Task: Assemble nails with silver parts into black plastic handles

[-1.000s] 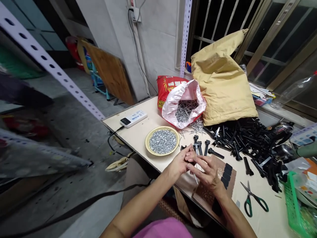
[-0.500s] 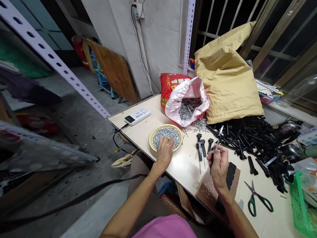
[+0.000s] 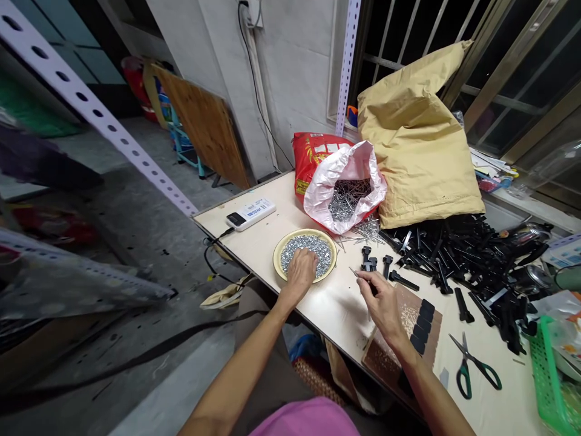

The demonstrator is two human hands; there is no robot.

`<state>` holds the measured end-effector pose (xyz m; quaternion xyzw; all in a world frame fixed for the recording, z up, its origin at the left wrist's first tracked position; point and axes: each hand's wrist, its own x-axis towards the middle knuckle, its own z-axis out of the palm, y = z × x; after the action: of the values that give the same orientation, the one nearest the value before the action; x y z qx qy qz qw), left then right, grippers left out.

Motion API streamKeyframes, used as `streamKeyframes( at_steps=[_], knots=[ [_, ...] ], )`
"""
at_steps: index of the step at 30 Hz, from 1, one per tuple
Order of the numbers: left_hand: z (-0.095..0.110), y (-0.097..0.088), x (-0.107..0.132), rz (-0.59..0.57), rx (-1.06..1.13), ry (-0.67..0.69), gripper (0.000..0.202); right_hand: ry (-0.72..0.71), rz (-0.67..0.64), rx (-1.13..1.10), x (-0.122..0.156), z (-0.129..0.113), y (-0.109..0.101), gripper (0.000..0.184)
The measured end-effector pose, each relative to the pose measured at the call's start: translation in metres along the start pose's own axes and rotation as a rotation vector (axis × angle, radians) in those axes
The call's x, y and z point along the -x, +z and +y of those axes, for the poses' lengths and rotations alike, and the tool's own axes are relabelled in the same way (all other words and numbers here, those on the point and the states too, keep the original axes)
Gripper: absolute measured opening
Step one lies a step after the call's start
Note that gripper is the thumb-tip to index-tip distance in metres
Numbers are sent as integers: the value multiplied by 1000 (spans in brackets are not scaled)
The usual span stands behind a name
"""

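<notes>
My left hand [image 3: 300, 271] reaches into a yellowish bowl [image 3: 277, 268] of small shiny metal pieces [image 3: 321, 249]. Its fingers are bunched together among the pieces, and whatever lies between them is hidden. To the right, my right hand [image 3: 380, 300] pinches a thin metal pin [image 3: 354, 272] whose tip points up and left toward the bowl. Several black T-shaped plastic parts [image 3: 387, 264] lie just beyond the right hand. Beneath its wrist is a brown board [image 3: 399, 295] carrying a row of black rectangular pieces [image 3: 423, 321].
A red bag [image 3: 313, 158] with a white lining spills metal pins. Behind a heap of black parts [image 3: 454, 260] stands a tan sack [image 3: 422, 151]. Scissors [image 3: 472, 365], a green basket [image 3: 547, 369] and a white power bank [image 3: 251, 214] are also on the table [image 3: 481, 418].
My right hand has moved left and turned toward the bowl, with the pin now showing at its fingertips. A black part shows behind where it was. My left hand stays in the bowl.
</notes>
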<state>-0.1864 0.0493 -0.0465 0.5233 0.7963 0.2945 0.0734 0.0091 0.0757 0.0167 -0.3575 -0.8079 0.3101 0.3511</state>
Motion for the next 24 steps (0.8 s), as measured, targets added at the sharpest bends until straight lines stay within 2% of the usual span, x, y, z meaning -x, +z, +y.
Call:
streamKeyframes(
  at_steps=[5,10,13,19,24],
  knots=[
    [1,-10,-2,35,152,1,16,-95,-28,114,-11,5,18,24],
    [20,-23,9,53,606,41,15,-146,-98,200,-16,-1,30,32],
    [31,-27,15,88,758,19,13,-152,-92,222,-16,-3,29,34],
    [42,-28,17,82,853,-23,13,-118,-78,238,-13,-4,23,38],
    [46,-30,17,-34,994,-65,18,-82,-74,237,-9,-6,18,36]
  ],
)
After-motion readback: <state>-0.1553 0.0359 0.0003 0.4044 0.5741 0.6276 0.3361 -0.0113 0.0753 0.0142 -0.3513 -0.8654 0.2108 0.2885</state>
